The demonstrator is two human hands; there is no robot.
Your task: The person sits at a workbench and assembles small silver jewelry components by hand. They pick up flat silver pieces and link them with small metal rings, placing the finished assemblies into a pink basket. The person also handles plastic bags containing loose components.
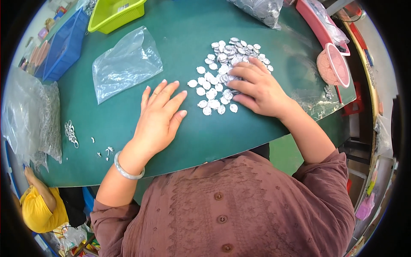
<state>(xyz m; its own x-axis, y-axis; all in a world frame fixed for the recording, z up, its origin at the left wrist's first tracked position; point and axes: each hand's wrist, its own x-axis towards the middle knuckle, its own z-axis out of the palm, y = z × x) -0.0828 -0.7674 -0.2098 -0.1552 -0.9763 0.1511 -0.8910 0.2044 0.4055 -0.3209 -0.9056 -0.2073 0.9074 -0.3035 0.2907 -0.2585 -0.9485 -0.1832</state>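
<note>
A heap of small silvery oval pendants [212, 94], each with a tiny loop, spreads over the green table [180, 137] in front of me. My right hand [261, 90] lies over the right side of the heap, fingers spread and touching the pendants; some are hidden beneath it. To the left of the pendants, my left hand [160, 111] rests on the bare tabletop with its fingers apart and nothing in it. A clear plastic bag [126, 62] lies flat just beyond the left fingertips.
Blue [66, 45] and lime-green baskets [115, 15] stand at the far left, above a bulging clear bag [49, 120]. Metal rings [71, 133] lie at left. A filled bag [261, 10] and pink baskets [338, 64] sit at right. A person in yellow [40, 210] is lower left.
</note>
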